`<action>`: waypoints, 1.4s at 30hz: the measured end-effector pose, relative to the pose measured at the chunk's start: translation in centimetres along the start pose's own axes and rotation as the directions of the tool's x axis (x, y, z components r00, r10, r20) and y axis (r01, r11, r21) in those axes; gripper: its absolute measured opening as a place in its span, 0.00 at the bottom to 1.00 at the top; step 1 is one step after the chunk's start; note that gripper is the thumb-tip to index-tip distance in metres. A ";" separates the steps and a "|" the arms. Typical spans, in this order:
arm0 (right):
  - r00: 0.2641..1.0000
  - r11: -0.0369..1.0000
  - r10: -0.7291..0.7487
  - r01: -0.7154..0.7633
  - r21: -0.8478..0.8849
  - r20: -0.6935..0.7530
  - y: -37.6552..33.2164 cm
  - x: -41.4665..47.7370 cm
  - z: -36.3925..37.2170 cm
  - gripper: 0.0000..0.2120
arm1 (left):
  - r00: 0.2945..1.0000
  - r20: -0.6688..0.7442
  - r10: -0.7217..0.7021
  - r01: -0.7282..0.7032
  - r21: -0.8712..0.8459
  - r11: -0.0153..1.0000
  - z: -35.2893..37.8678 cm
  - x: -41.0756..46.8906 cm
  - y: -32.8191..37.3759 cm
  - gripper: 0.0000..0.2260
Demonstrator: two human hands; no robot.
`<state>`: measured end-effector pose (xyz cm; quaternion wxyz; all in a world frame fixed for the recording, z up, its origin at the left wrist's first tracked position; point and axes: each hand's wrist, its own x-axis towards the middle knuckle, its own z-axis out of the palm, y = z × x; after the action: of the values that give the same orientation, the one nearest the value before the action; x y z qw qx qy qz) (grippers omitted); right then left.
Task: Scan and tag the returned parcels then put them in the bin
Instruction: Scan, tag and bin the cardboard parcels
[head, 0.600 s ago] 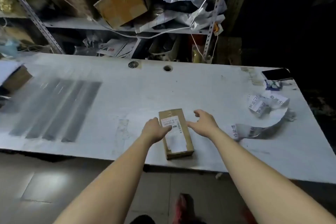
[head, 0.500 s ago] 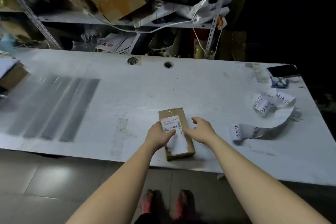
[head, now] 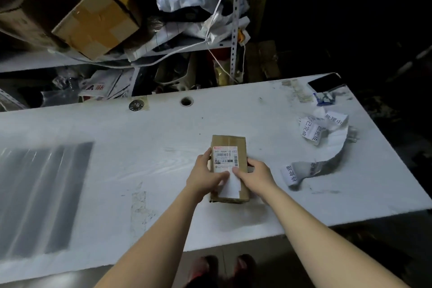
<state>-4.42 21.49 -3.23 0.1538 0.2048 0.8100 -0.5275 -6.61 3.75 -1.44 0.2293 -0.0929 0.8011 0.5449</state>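
Scuffed white table (head: 152, 166) in a dim stockroom, metal shelf (head: 234, 30) behind it crammed with taped cardboard cartons (head: 98, 21) and crumpled plastic mailers (head: 187, 0). The small brown cardboard box (head: 230, 142) lies flat near the front edge, white label (head: 225, 159) showing a barcode and a top line starting "567 H468" (rest too tiny), left hand (head: 205, 177) gripping its left side and right hand (head: 257, 176) clamped on its right, fingertips on the label. Off to the right, a curly paper strip of tags (head: 311, 166) reads 待处理.

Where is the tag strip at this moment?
Head view: the tag strip lies curled on the right side of the table, right of the parcel, short of the dark phone at the far corner.
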 end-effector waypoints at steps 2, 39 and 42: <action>0.997 0.999 0.001 0.002 0.042 -0.076 -0.8 -0.4 -1.2 0.10 | 0.997 0.066 0.041 -0.042 0.014 0.999 0.1 1.1 1.6 0.39; -0.367 0.718 0.683 0.182 0.672 -0.631 22.7 -81.3 6.4 0.13 | -0.511 0.859 0.006 -0.691 -0.415 0.592 29.8 -66.9 -7.8 0.24; -0.484 0.679 0.702 0.233 0.696 -0.523 24.1 -88.6 11.9 0.18 | -0.658 0.747 -0.094 -0.630 -0.478 0.612 28.4 -75.5 -12.8 0.21</action>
<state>84.84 4.22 14.14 -0.5068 0.7862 0.2563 -0.2435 72.26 17.20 14.78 0.5549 0.7741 0.2461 0.1801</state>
